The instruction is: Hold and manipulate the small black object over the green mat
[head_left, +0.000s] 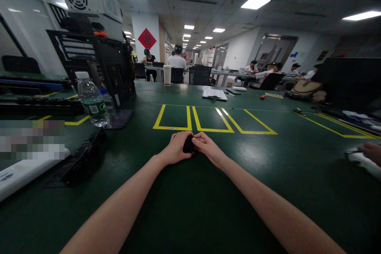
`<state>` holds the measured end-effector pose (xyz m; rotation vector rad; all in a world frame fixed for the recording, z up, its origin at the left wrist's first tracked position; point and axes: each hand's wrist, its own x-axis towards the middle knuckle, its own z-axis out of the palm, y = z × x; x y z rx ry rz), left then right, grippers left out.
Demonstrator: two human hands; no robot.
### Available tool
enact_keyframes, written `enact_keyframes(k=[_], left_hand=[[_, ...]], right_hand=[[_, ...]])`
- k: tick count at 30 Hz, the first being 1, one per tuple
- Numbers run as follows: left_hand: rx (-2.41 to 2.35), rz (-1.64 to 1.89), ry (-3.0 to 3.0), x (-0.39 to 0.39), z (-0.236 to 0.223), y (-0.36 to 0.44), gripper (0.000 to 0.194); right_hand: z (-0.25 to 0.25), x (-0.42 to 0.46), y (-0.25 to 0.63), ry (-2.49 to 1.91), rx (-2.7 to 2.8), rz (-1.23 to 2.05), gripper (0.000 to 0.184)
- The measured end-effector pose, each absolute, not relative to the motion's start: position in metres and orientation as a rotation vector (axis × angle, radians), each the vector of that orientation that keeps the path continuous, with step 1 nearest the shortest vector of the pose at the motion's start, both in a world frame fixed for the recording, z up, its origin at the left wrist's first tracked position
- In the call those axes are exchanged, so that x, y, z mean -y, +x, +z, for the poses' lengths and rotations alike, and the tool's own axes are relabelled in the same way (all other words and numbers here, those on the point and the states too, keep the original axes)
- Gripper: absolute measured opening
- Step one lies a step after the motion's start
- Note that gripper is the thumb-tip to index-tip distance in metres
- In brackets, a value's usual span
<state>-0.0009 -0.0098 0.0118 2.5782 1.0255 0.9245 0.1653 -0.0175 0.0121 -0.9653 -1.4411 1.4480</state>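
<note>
Two-handed handling: left grip (176, 149) closed round a black object (188, 145) at the worktop (190, 206), near yellow frames (212, 130); right grip (206, 147) at its side, hold unclear. Next move presumably needs a steady left hold.

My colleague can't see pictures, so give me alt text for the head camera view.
The left hand holds a small black object at a green table, the right hand at its side. Three yellow tape outlines lie beyond; a plastic bottle and computer case stand to the left, with people seated in the background.
</note>
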Motion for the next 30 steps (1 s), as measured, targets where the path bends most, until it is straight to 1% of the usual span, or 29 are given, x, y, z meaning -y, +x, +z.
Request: enact_keyframes(k=[7,11,14,19,24,30], left_hand=[[-1.028,0.928,2.577,0.009,0.011,-0.001,0.056],[-1.021,0.923,2.578,0.011,0.012,-0.001,0.056],[-1.022,0.923,2.574,0.011,0.013,-0.001,0.055],[-1.024,0.928,2.571,0.011,0.012,-0.001,0.056],[-1.028,0.921,2.575,0.010,0.012,-0.002,0.057],[-1.029,0.917,2.582,0.010,0.012,-0.002,0.057]], right_hand=[[0.005,0.011,0.164,-1.018,1.401,1.448,0.031],[0.010,0.013,0.166,-1.000,1.434,1.478,0.030],[0.014,0.017,0.168,-0.976,1.451,1.487,0.034],[0.010,0.015,0.165,-0.974,1.420,1.462,0.025],[0.003,0.009,0.163,-1.008,1.396,1.458,0.028],[0.009,0.014,0.166,-0.986,1.447,1.483,0.029]])
